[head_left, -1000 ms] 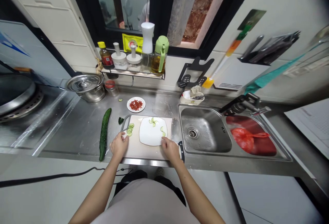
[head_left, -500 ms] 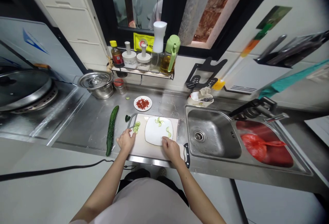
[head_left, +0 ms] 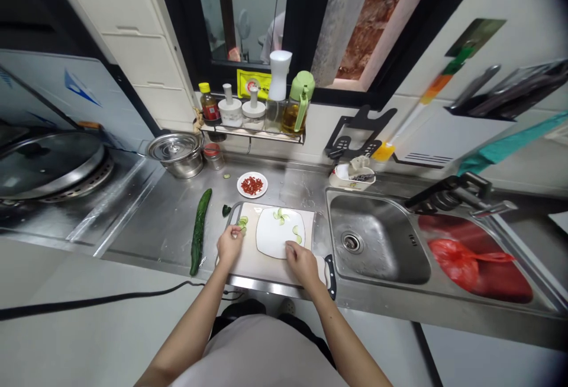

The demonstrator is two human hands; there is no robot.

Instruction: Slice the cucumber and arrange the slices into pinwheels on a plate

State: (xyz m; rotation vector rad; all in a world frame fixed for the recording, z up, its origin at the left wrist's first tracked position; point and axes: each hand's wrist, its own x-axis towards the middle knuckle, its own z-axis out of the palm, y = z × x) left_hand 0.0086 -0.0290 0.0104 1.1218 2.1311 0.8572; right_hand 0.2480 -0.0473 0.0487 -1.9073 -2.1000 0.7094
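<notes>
A white plate [head_left: 271,236] with a few cucumber slices [head_left: 281,215] lies on a pale cutting board [head_left: 252,263]. My left hand [head_left: 229,243] rests curled at the board's left side, its fingertips on a small pile of cucumber slices [head_left: 242,222]. What it grips, if anything, is hidden. My right hand [head_left: 302,263] sits at the plate's near right edge with fingers bent. A black-handled knife [head_left: 329,268] lies just right of it. A whole cucumber [head_left: 199,230] lies on the steel counter to the left.
A small dish of chopped red chilli [head_left: 252,185] stands behind the board. A lidded pot [head_left: 176,152] and a stove [head_left: 48,168] are at left. The sink [head_left: 377,242] lies right, with a red bag [head_left: 461,260] in the far basin. Bottles line a shelf [head_left: 252,129].
Both hands stay at the board and plate. The view has shifted, so everything sits a little further right in the frame.
</notes>
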